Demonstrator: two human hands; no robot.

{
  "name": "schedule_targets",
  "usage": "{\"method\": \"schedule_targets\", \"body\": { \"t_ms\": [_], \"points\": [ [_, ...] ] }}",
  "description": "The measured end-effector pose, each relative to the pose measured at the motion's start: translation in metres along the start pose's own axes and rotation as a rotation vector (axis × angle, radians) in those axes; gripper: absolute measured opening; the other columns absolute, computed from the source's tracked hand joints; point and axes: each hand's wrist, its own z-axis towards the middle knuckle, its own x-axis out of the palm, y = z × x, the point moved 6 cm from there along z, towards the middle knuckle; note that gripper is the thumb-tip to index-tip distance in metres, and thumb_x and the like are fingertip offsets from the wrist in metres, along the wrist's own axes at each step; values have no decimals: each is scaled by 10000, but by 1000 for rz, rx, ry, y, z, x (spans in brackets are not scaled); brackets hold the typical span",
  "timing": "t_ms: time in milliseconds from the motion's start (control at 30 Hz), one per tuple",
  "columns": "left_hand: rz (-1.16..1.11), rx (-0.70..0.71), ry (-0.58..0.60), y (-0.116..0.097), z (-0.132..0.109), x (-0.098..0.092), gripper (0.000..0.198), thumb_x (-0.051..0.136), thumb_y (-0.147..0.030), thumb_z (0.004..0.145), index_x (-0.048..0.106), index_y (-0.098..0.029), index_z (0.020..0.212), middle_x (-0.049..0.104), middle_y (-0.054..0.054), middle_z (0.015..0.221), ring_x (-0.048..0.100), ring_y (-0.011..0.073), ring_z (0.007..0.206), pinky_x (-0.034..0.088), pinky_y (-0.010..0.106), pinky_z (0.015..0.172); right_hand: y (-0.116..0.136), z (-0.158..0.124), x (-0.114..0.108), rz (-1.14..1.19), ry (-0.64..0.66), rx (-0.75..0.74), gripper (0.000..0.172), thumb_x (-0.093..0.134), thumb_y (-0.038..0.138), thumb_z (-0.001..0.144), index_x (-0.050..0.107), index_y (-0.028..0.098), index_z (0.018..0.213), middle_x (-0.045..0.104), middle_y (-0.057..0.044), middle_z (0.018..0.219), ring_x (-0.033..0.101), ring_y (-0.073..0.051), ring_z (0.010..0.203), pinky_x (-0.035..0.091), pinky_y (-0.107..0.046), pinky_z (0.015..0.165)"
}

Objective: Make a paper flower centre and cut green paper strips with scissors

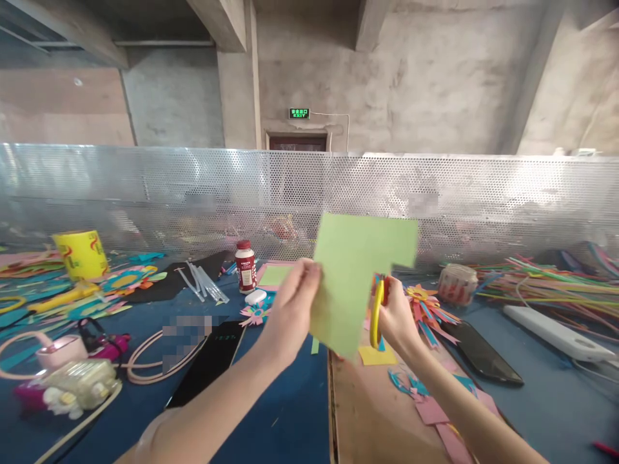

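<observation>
My left hand (297, 309) pinches the left edge of a light green sheet of paper (348, 277), held up above the table. The sheet's right side has a cut-in notch, with a piece jutting out at the upper right. My right hand (399, 316) is closed around yellow-handled scissors (377, 312) at that notch; their blades are mostly hidden behind the paper. Below the right hand lie a yellow paper piece (378, 356) and pink paper scraps (432, 410). An orange and pink paper flower (425, 299) rests just beyond it.
A perforated metal screen (193, 193) runs along the table's back. A dark red bottle (246, 267), glue sticks (200, 283) and a tablet (207, 361) are on the left, with a yellow tape roll (82, 254). A phone (483, 353), a jar (457, 284) and a white power strip (558, 334) lie right.
</observation>
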Motion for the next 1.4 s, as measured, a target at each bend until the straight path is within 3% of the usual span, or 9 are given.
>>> {"method": "schedule_targets", "body": {
  "t_ms": [100, 200, 300, 433, 633, 767, 1133, 1400],
  "points": [
    [379, 275, -281, -19, 17, -28, 248, 405, -404, 893, 446, -205, 751, 339, -36, 582, 320, 87, 490, 278, 227, 467, -4, 1, -1, 121, 41, 96, 343, 522, 260, 721, 430, 170, 1039, 575, -69, 928, 547, -207, 799, 454, -369, 718],
    [490, 380, -394, -19, 35, -38, 198, 343, -372, 918, 398, -218, 805, 283, -52, 551, 293, 87, 438, 254, 241, 443, 0, -12, 14, 231, 144, 156, 323, 485, 275, 695, 428, 200, 1003, 548, -49, 930, 530, -200, 810, 440, -353, 730],
    [535, 419, -457, -11, 48, -39, 163, 336, -352, 920, 360, -228, 816, 253, -66, 512, 265, 91, 408, 212, 248, 424, 6, -34, 34, 306, 229, 231, 253, 472, 275, 687, 447, 218, 933, 513, -10, 818, 511, -175, 713, 440, -311, 645],
    [571, 487, -450, -4, 52, -33, 134, 366, -300, 908, 348, -225, 798, 298, -63, 525, 278, 89, 427, 201, 249, 446, 12, -59, 52, 322, 283, 254, 156, 475, 314, 749, 465, 220, 873, 484, 14, 733, 487, -153, 652, 425, -283, 601],
    [600, 479, -453, -1, 52, -30, 98, 346, -275, 908, 342, -225, 823, 287, -67, 512, 291, 103, 425, 205, 260, 452, 13, -70, 62, 419, 281, 186, 181, 489, 326, 792, 469, 210, 929, 472, 17, 740, 495, -149, 673, 422, -274, 615],
    [576, 487, -460, 3, 51, -28, 77, 369, -244, 893, 351, -224, 821, 321, -57, 537, 305, 109, 441, 212, 268, 468, 12, -73, 64, 376, 279, 236, 181, 485, 318, 779, 471, 208, 922, 498, 2, 774, 500, -162, 704, 426, -281, 627],
    [595, 493, -388, 13, 46, -23, 68, 379, -255, 891, 353, -221, 838, 381, -49, 576, 315, 95, 445, 219, 251, 474, 10, -72, 64, 371, 273, 169, 181, 452, 288, 781, 445, 207, 943, 496, -5, 825, 495, -167, 751, 432, -296, 701],
    [537, 465, -412, 14, 46, -25, 100, 418, -291, 877, 368, -224, 823, 335, -63, 539, 294, 97, 429, 205, 255, 467, 19, -73, 60, 335, 258, 146, 149, 458, 266, 779, 465, 210, 917, 527, -9, 804, 498, -168, 724, 440, -288, 671]
  ]
}}
